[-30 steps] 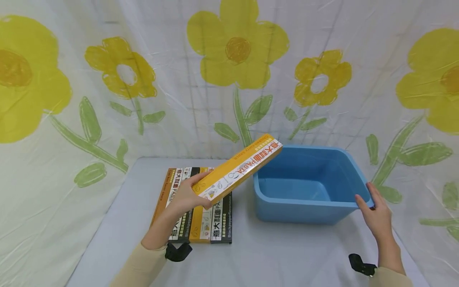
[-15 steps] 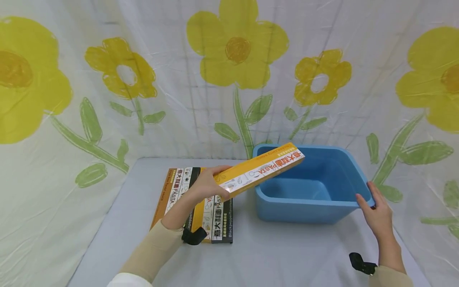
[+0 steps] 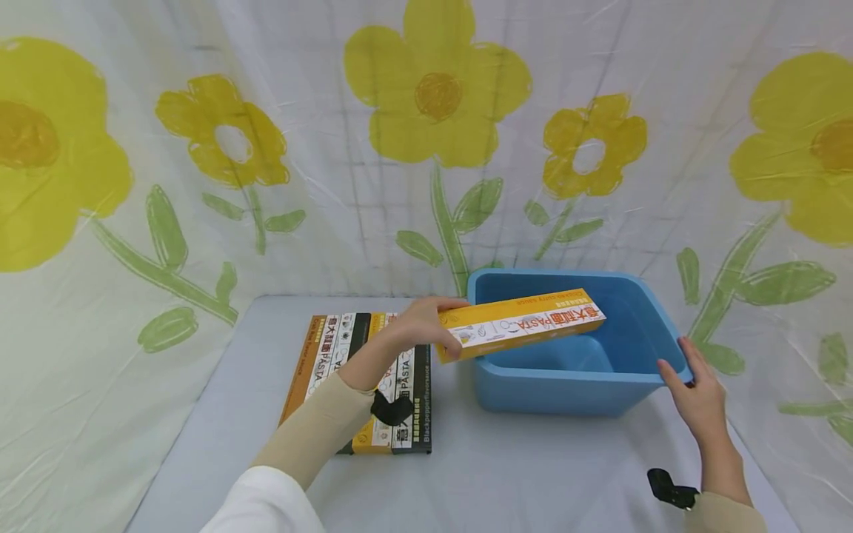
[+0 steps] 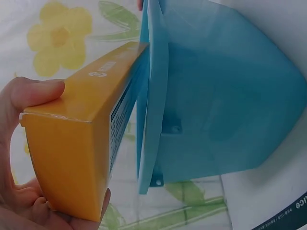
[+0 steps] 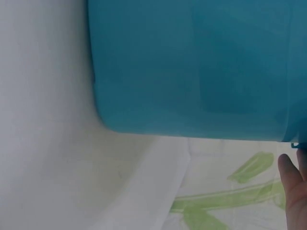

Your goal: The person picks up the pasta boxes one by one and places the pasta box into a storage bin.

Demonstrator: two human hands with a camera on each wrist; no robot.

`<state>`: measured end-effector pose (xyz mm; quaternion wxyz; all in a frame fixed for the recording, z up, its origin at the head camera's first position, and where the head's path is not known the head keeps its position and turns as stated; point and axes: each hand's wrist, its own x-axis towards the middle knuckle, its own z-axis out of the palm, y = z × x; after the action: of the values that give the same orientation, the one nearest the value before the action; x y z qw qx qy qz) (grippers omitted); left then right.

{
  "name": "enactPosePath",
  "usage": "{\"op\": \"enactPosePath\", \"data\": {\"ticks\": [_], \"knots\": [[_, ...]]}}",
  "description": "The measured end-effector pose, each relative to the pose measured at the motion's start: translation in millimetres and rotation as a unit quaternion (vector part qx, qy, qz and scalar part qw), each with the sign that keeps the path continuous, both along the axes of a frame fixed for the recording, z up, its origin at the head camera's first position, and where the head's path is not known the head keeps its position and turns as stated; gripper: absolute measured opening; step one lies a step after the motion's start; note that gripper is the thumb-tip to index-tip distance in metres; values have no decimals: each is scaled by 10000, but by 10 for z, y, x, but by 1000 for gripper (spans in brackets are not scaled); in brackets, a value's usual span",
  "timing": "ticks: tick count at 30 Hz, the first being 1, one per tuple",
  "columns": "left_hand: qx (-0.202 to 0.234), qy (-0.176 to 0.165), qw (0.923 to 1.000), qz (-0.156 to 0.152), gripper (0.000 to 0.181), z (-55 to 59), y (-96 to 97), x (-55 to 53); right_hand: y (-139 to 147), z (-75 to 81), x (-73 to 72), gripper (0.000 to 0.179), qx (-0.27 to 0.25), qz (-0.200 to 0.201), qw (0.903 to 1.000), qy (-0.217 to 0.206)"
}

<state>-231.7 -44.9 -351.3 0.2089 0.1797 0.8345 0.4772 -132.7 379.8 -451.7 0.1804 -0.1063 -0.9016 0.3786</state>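
Note:
A long yellow pasta box (image 3: 533,318) is gripped at its left end by my left hand (image 3: 421,326). Its far end reaches over the left rim of the blue plastic bin (image 3: 553,392) and hangs above the inside, tilted slightly. In the left wrist view my thumb lies on one face of the pasta box (image 4: 62,163), with fingers curled round the opposite side. At the bin's front right corner, my right hand (image 3: 701,400) holds the rim. Only fingertips of that hand (image 5: 295,191) show at the edge of the right wrist view. I see nothing inside the visible part of the bin.
Several more pasta boxes (image 3: 420,414), orange, black and yellow, lie side by side on the white table (image 3: 506,466), partly hidden under my left forearm. A flower-printed curtain (image 3: 320,222) hangs behind the table.
My left hand has carried the pasta box rightward from above the row of boxes to over the bin, turning it flatter. My right hand has stayed at the rim.

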Motion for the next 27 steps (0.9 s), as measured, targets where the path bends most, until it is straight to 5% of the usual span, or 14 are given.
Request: {"op": "enactPosePath", "data": {"ticks": [7,16,27], "knots": [[-318,-74,9988,-352,84,69,263,-147,-6,2,-5,66,95,18,9999,113],[-433,-262,9980,-371,80,90,539,-209,4,6,-7,67,38,-72,10000,-58],[-790,-266,9942,-682,77,5,813,-284,-2,12,-5,68,-43,-36,9999,-96]]}}
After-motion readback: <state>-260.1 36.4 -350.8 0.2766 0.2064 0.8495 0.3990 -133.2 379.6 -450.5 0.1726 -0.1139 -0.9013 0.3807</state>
